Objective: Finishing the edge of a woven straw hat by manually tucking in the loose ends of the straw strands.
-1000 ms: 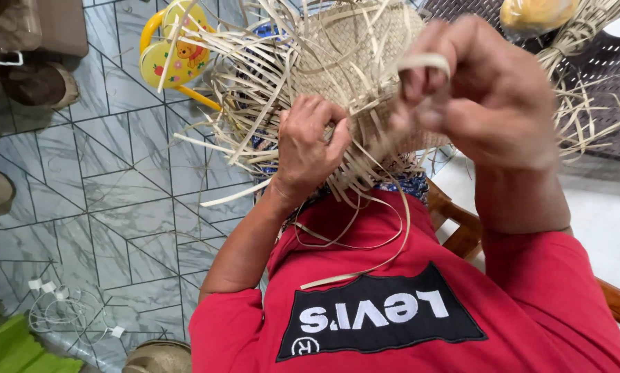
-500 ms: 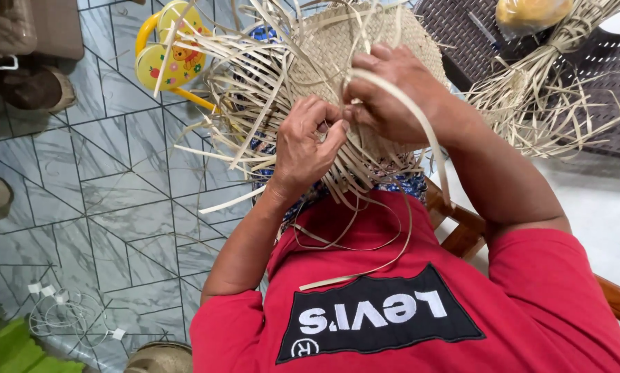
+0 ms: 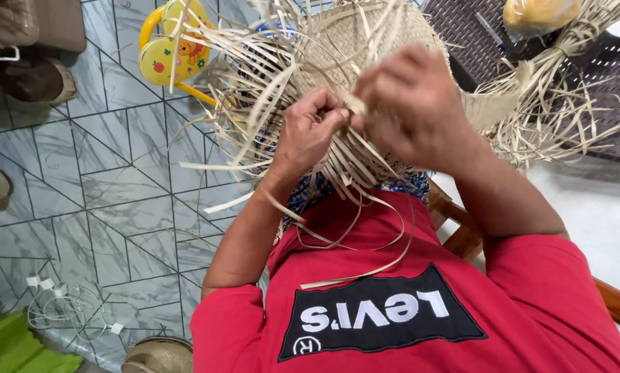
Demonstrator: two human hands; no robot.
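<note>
Both hands work a half-woven straw piece [image 3: 365,62] held over the lap: left hand [image 3: 310,135] fingers pinch a strip to keep it taut, right hand [image 3: 410,103] fingers close on strips beside it.

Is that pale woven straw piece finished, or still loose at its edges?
Unfinished: the pale woven straw piece has loose strips fanning out everywhere, and both the left hand and right hand pinch strands.
</note>
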